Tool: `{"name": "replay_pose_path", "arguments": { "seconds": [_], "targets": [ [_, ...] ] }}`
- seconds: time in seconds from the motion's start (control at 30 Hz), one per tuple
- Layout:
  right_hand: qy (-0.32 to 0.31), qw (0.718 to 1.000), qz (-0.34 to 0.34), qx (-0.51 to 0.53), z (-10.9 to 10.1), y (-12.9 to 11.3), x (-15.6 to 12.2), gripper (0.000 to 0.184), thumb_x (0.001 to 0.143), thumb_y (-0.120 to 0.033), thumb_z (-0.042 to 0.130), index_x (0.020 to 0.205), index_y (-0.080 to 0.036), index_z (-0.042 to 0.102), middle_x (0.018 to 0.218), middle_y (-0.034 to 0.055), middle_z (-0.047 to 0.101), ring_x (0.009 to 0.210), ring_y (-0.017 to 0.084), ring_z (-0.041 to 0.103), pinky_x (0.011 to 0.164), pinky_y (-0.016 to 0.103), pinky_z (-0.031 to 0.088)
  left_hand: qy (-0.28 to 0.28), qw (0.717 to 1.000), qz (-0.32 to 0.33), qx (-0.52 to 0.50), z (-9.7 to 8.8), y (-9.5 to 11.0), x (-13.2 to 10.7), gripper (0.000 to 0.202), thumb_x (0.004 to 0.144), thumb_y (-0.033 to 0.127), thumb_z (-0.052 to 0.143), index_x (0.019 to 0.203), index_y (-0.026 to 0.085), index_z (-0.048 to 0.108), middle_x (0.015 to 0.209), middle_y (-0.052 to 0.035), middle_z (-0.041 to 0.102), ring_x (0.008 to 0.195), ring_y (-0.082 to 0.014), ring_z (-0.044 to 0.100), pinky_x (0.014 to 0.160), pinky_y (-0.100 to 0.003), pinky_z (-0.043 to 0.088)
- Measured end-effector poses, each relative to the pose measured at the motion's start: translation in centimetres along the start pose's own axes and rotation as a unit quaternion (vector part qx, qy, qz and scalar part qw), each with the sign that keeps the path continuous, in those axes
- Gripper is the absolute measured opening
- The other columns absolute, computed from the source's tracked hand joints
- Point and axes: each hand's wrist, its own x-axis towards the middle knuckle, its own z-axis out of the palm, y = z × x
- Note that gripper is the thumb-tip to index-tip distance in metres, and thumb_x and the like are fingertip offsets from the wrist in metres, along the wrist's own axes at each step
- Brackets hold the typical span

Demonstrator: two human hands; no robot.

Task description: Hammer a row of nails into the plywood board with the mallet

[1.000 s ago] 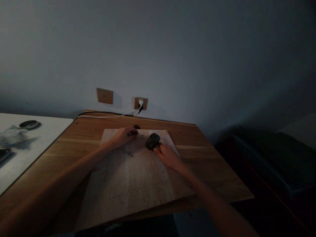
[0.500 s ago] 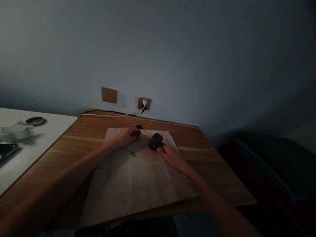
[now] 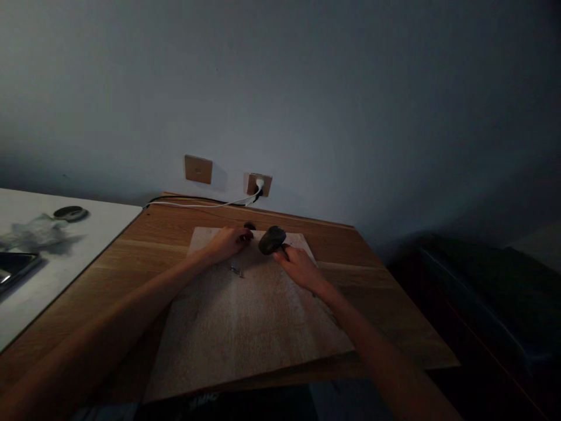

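Observation:
The room is dim. A pale wooden board (image 3: 245, 327) lies on a brown wooden table (image 3: 144, 245). My right hand (image 3: 300, 268) grips a dark rounded stone (image 3: 272, 238), held just above the board's far edge. My left hand (image 3: 230, 241) rests on the board's far part with fingers pinched on a small dark object I cannot make out (image 3: 246, 236). Another small dark piece (image 3: 249, 225) lies just beyond those fingers. A few small metal bits (image 3: 237, 271) lie on the board below my left hand.
A white table (image 3: 52, 263) stands at the left with a dark round lid (image 3: 70, 213), crumpled plastic (image 3: 35, 233) and a phone (image 3: 15, 263). On the wall are a switch plate (image 3: 198, 169) and a socket (image 3: 258, 185) with a white cable. Dark furniture (image 3: 491, 292) stands to the right.
My right hand has lifted the stone and carried it left toward my left hand's fingers. My left hand has stayed put. The view has shifted slightly.

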Motion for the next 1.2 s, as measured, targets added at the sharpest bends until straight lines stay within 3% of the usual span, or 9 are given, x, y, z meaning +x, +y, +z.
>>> {"name": "replay_pose_path", "arguments": {
  "seconds": [0.3,0.5,0.57,0.73,0.93,1.2],
  "targets": [
    [-0.004,1.0,0.0,0.009,0.0,-0.5,0.2,0.021,0.104,-0.029,0.053,0.098,-0.015,0.066,0.1,0.0127,0.074,0.096,0.023,0.067,0.074,0.027,0.036,0.003,1.0,0.013,0.017,0.2,-0.1,-0.1,0.029,0.086,0.013,0.059,0.108,0.019,0.076,0.101,-0.0057,0.078,0.09,-0.021,0.073,0.085,-0.029,0.054],
    [-0.007,1.0,0.015,-0.017,-0.2,-0.8,0.3,0.024,0.106,-0.03,0.051,0.103,-0.013,0.067,0.104,0.0145,0.074,0.099,0.024,0.068,0.076,0.028,0.037,0.003,0.998,0.055,0.002,0.4,-0.2,0.1,0.022,0.087,0.016,0.061,0.103,0.017,0.076,0.105,-0.0088,0.076,0.098,-0.0225,0.071,0.09,-0.031,0.053],
    [-0.006,1.0,0.017,-0.023,-0.4,-1.2,0.6,0.026,0.106,-0.031,0.05,0.104,-0.013,0.067,0.106,0.0153,0.074,0.101,0.025,0.068,0.077,0.028,0.038,0.007,0.999,0.035,-0.012,0.6,-0.3,0.1,0.026,0.086,0.015,0.06,0.106,0.017,0.075,0.1,-0.0073,0.077,0.092,-0.021,0.072,0.086,-0.03,0.054],
    [-0.007,0.999,0.006,-0.042,-0.2,-2.6,2.1,0.029,0.108,-0.032,0.046,0.114,-0.013,0.067,0.115,0.0165,0.074,0.111,0.026,0.067,0.083,0.029,0.04,0.002,0.997,0.004,-0.08,0.6,-0.6,0.0,0.054,0.082,0.013,0.059,0.136,0.017,0.061,0.096,-0.0037,0.078,0.083,-0.0187,0.073,0.078,-0.027,0.055],
    [-0.027,0.997,0.006,-0.078,0.6,-3.4,3.1,0.032,0.107,-0.032,0.046,0.115,-0.01,0.069,0.115,0.0208,0.074,0.111,0.029,0.069,0.084,0.031,0.042,0.021,0.997,0.007,-0.075,0.7,-0.6,0.2,0.062,0.076,0.007,0.061,0.137,0.018,0.058,0.096,-0.004,0.078,0.082,-0.0197,0.074,0.076,-0.027,0.056],
    [-0.018,0.995,0.008,-0.098,0.8,-3.6,1.9,0.034,0.109,-0.034,0.042,0.122,-0.011,0.064,0.113,0.0186,0.074,0.108,0.028,0.07,0.081,0.031,0.042,0.022,0.996,0.005,-0.087,0.6,-0.7,0.2,0.061,0.078,0.01,0.062,0.138,0.016,0.057,0.095,-0.0047,0.077,0.082,-0.0197,0.073,0.077,-0.029,0.055]
  ]
}}
